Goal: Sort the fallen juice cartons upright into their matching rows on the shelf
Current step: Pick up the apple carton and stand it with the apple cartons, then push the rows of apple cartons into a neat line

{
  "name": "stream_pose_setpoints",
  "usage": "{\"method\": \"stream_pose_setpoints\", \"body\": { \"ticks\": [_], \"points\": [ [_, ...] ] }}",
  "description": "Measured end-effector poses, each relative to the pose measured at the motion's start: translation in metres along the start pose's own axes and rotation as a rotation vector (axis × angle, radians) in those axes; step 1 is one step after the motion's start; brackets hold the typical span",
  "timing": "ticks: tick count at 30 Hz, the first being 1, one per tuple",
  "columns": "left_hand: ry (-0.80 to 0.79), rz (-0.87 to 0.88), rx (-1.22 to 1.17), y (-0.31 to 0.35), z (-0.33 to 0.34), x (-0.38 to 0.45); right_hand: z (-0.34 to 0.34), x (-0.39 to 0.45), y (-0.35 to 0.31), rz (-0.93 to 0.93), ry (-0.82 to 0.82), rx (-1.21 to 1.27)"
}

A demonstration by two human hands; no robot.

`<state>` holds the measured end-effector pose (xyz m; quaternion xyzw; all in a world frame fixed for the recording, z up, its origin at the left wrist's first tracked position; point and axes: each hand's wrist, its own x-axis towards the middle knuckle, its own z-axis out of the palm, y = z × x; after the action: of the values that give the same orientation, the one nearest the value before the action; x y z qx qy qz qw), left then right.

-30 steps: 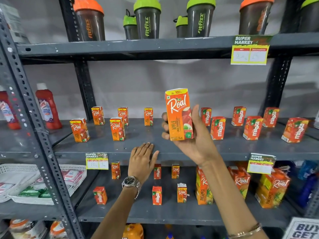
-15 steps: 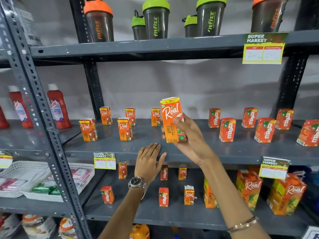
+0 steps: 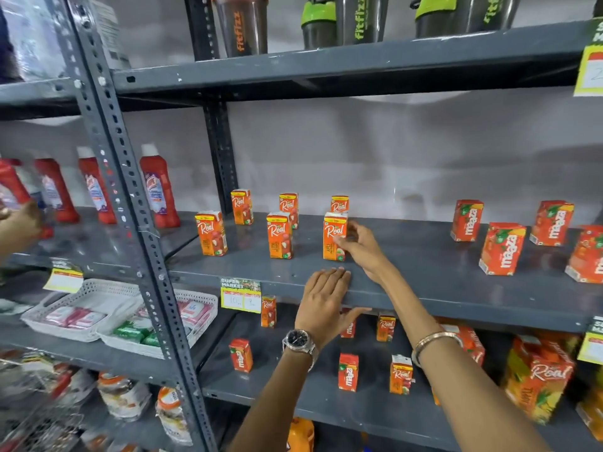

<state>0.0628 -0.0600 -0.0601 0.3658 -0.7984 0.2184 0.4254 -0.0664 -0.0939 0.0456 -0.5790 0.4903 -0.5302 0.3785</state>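
My right hand (image 3: 360, 247) holds an orange Real apple carton (image 3: 333, 235) that stands upright on the grey middle shelf (image 3: 408, 278), third in the front row of Real cartons (image 3: 279, 235). Behind it stands a back row of three Real cartons (image 3: 288, 205). Red Maaza cartons (image 3: 502, 248) stand in rows at the right of the same shelf. My left hand (image 3: 324, 296) lies flat, fingers together, on the shelf's front edge. More small Real and Maaza cartons (image 3: 347, 372) stand on the shelf below.
Red cleaner bottles (image 3: 159, 187) fill the left bay, where another person's hand (image 3: 18, 226) shows. White baskets (image 3: 107, 316) of packets sit lower left. Shaker bottles (image 3: 241, 26) line the top shelf. Large Real packs (image 3: 538, 376) stand lower right. A slanted upright post (image 3: 130, 207) divides the bays.
My right hand has carried the Real apple carton down from the air and set it upright on the shelf in the front row. The view has shifted right and closer.
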Motion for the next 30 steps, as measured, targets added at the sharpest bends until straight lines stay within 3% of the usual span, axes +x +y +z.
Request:
{"method": "stream_pose_setpoints", "body": {
  "ticks": [9,16,18,22,23,25,27,30],
  "points": [
    [0.035,0.017,-0.044,-0.003,0.002,-0.001,0.003,0.005,0.007,0.010,-0.011,-0.062],
    [-0.203,-0.030,-0.215,0.004,-0.030,0.003,-0.007,-0.013,0.014,0.068,0.199,-0.089],
    [-0.185,-0.172,-0.325,-0.001,-0.047,0.002,-0.006,-0.018,0.015,0.063,0.263,-0.186],
    [0.178,-0.653,-0.277,-0.035,-0.072,0.012,0.013,-0.022,0.020,0.072,0.318,-0.367],
    [0.162,-0.758,-0.274,-0.047,-0.075,0.019,0.021,-0.021,0.018,0.085,0.337,-0.404],
    [-0.027,-0.868,-0.273,-0.072,-0.075,0.036,0.039,-0.018,0.012,0.139,0.396,-0.522],
    [-0.207,-0.906,-0.281,-0.091,-0.073,0.053,0.058,-0.016,0.005,0.216,0.458,-0.686],
    [-0.341,-0.915,-0.219,-0.106,-0.064,0.068,0.075,-0.013,0.000,0.266,0.571,-0.837]
  ]
}}
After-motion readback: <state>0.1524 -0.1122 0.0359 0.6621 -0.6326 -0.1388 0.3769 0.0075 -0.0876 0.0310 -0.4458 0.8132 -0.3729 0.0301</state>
